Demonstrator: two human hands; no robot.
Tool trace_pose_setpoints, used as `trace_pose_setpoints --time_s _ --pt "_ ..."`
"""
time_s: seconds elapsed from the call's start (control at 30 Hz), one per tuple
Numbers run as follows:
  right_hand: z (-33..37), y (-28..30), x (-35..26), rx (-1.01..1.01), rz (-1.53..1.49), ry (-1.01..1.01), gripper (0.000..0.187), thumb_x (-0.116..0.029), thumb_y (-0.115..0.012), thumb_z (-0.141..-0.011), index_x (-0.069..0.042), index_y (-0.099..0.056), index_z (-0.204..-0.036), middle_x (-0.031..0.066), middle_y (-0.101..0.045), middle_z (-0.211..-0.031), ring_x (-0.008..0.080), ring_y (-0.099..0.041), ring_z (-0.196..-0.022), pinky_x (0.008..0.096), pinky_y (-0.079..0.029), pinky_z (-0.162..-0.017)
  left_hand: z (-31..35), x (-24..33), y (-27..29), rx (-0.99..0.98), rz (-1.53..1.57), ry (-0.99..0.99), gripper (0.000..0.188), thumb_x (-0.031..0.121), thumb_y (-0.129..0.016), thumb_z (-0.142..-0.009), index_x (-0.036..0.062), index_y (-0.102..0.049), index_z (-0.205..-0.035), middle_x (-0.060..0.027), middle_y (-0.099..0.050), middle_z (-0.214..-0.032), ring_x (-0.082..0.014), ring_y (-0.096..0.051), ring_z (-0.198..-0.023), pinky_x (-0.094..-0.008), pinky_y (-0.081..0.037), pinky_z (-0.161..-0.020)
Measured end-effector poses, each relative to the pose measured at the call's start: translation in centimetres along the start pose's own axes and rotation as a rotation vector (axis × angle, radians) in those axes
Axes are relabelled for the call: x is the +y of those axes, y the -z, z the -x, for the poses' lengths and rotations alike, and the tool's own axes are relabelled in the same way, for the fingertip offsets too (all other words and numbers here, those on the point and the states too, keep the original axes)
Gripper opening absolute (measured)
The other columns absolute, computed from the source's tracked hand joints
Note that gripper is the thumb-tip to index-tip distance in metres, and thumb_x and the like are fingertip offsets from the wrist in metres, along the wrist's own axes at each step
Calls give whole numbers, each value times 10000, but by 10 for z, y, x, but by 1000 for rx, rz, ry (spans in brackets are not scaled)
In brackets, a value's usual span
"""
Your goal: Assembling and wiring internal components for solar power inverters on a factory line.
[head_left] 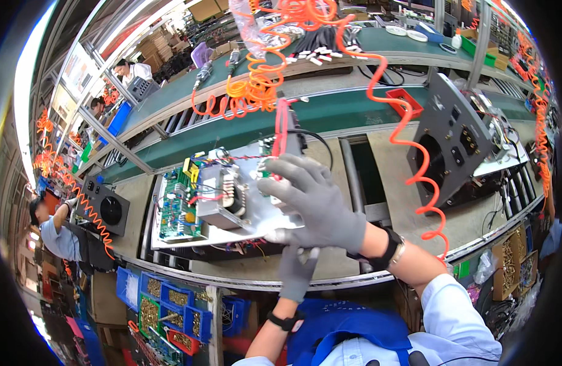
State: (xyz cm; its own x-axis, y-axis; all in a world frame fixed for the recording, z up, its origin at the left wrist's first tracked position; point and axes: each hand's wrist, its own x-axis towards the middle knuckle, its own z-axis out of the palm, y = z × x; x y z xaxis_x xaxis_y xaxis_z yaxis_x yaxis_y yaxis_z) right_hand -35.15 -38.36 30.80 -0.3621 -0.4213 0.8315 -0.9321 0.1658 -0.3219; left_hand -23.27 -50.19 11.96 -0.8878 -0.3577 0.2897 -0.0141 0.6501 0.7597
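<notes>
In a grey glove, my right hand [320, 204] reaches over the right part of a metal chassis plate [266, 221]. Its fingers are apart and bent a little, with nothing visible in them. My left hand [296, 271], also gloved, is at the plate's front edge, below the right one. Its thumb stands away from the fingers, and their tips are partly hidden. Left of my hands, the plate carries a boxy transformer [220, 194] and a green circuit board [176, 204] with wires. Red and black twisted wires [247, 157] run across behind them.
A dark panel unit [449, 143] stands tilted on the right. Orange coiled hoses [424, 183] hang over the bench. Blue bins [178, 297] of small metal parts sit below the front edge. Another person [60, 230] works at the left beside a similar unit [104, 210].
</notes>
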Motion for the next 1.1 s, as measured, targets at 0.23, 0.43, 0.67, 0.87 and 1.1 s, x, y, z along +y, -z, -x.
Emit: trace_pose_setpoints --time_s 0.23,0.43,0.67,0.87,1.1 --pt "-18 -31 22 81 -137 73 149 -73 -696 -699 -87 -633 -833 54 -582 -736 246 -588 -733 426 -469 -843 -42 4 -46 -159 -235 -146 307 366 -599 -848 71 -686 -837 -196 -669 -805 -340 -658 -800 -453 -517 -667" --pt "-12 -44 27 45 -169 49 221 -124 -701 -677 -108 -635 -886 43 -589 -814 239 -593 -864 456 -452 -908 -40 -11 -58 76 -36 83 256 308 -586 -849 69 -671 -878 -178 -668 -812 -338 -654 -818 -461 -514 -676" --pt "-27 -99 11 220 -258 87 220 -178 -638 -745 -102 -614 -950 53 -532 -822 259 -570 -926 449 -390 -980 -57 -57 -14 -70 -141 295 261 306 -583 -845 76 -661 -940 -176 -667 -860 -344 -653 -819 -459 -517 -690" --pt "-42 -149 3 120 -233 108 133 -193 -609 -727 -84 -584 -799 82 -509 -747 284 -548 -785 461 -427 -920 -64 -94 19 -84 -178 416 277 303 -580 -842 81 -653 -992 -175 -666 -901 -348 -652 -819 -457 -520 -702" --pt "-78 -221 -24 -12 -212 135 178 -91 -617 -711 -69 -576 -882 122 -559 -853 344 -542 -902 509 -395 -937 -91 -133 68 -118 -204 467 309 300 -577 -839 88 -643 -1054 -173 -665 -949 -353 -651 -820 -455 -522 -716"
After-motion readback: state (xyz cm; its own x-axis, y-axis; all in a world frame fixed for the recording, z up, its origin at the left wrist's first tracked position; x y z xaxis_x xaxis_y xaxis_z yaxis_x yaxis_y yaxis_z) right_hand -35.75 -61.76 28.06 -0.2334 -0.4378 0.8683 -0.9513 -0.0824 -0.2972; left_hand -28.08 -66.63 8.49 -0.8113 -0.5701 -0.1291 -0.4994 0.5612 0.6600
